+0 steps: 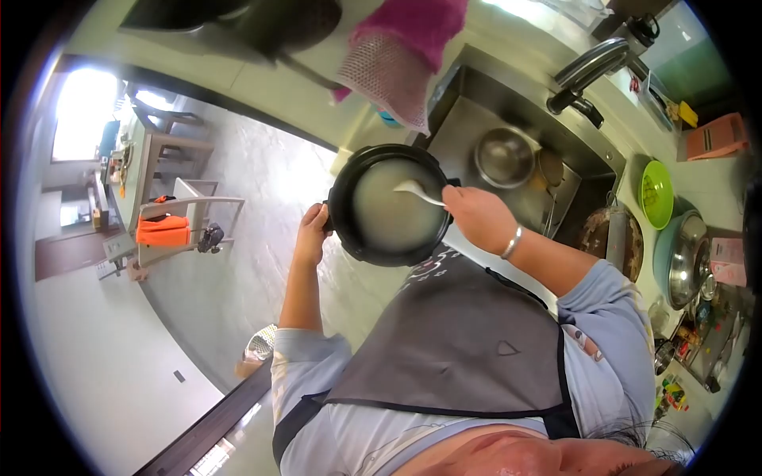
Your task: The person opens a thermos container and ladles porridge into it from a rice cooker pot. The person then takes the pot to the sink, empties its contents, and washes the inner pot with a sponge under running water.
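A black pot (373, 242) with cloudy, whitish liquid inside is held up in front of the apron, near the corner of the sink. My left hand (314, 230) is closed around the handle on the pot's left side. On the other side, my right hand (480, 218) grips a white spoon (410, 188), whose bowl is over the liquid; whether it dips in is hard to tell. Part of the pot's right handle shows beside my right hand.
Behind the pot is a steel sink (460, 103) holding a metal bowl (505, 158), under a black faucet (583, 75). Pink cloths (397, 63) hang over the counter edge. At the right are a green basket (656, 194) and a steel bowl (687, 258).
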`<state>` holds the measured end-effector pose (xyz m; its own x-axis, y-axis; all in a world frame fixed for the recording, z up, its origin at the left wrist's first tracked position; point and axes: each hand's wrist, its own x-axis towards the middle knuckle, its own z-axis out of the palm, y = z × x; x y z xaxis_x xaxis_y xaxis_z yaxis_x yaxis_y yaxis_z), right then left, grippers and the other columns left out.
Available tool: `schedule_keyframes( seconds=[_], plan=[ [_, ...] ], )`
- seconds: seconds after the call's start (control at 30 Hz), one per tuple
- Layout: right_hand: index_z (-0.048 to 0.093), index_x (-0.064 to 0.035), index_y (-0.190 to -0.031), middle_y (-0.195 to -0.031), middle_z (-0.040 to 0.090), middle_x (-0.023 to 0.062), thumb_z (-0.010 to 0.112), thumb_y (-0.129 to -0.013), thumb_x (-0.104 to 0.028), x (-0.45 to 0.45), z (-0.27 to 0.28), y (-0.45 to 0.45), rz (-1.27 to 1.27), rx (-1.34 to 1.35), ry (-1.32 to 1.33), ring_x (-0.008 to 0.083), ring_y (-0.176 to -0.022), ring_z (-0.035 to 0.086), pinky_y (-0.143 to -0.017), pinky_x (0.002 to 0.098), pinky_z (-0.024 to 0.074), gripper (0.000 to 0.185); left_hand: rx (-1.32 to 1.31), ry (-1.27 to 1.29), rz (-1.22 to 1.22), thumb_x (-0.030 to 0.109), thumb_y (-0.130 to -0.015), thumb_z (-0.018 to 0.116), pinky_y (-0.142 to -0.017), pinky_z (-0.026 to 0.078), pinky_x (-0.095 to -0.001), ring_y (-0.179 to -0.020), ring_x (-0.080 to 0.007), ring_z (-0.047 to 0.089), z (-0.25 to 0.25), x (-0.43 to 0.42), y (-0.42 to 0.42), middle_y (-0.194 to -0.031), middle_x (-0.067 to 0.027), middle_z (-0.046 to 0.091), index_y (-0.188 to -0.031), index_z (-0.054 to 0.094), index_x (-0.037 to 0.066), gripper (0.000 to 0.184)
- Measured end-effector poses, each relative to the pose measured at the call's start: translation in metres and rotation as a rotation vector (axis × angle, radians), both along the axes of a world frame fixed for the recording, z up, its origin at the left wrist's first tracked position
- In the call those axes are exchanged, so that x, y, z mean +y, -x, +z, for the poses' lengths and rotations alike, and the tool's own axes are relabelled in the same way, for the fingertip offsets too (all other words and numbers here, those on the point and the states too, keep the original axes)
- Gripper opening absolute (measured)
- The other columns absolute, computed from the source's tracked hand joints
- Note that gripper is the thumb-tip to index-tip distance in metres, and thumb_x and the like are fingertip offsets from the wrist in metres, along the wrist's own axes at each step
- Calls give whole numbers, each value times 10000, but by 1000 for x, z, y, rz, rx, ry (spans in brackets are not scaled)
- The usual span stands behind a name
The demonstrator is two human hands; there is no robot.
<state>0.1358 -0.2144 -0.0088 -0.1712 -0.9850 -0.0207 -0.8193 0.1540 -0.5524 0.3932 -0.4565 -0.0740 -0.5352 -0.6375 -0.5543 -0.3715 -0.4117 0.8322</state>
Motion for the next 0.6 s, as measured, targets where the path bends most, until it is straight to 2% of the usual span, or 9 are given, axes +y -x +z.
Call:
schedule_keyframes(
  seconds=[0.03,0.07,0.17,0.27,0.37,0.6],
  plan=[
    [480,-40,-900,-825,581,117,510,-774,-32,5,-1,1,0,-10,-7,308,-801,586,-667,402,481,129,4,2,-8,282,-966,479,-558,328,-205,-605,-67,394,-2,0,-1,-699,45,474,-866,577,96,233],
    [469,-40,-866,-791,561,108,515,-754,-24,10,-4,2,55,31,122,292,-760,574,-640,392,470,122,3,2,5,278,-969,469,-551,325,-205,-600,-66,392,-5,-1,-1,-699,45,476,-877,578,96,231],
    [470,-44,-837,-765,540,95,520,-738,-18,12,-3,9,144,113,264,275,-723,557,-627,370,471,114,10,0,-18,272,-971,462,-547,323,-206,-601,-64,395,-8,-3,-4,-701,45,478,-878,575,95,229],
    [482,-43,-813,-748,532,88,531,-738,-22,13,-9,15,124,82,366,264,-707,547,-616,360,473,92,-18,18,-29,268,-970,460,-546,323,-204,-603,-57,396,-6,-3,-2,-702,51,478,-864,571,104,224],
    [487,-41,-788,-739,533,89,546,-737,-30,17,-14,20,96,90,324,269,-713,552,-617,355,475,78,-15,20,-28,268,-969,464,-547,327,-200,-601,-50,396,1,0,0,-702,59,481,-851,569,118,218],
    [504,-36,-784,-738,546,95,562,-736,-19,25,-21,30,39,77,425,284,-696,560,-600,366,478,77,-34,23,-54,270,-964,480,-547,341,-198,-598,-46,407,-2,-5,0,-705,65,496,-861,579,126,203]
  ],
)
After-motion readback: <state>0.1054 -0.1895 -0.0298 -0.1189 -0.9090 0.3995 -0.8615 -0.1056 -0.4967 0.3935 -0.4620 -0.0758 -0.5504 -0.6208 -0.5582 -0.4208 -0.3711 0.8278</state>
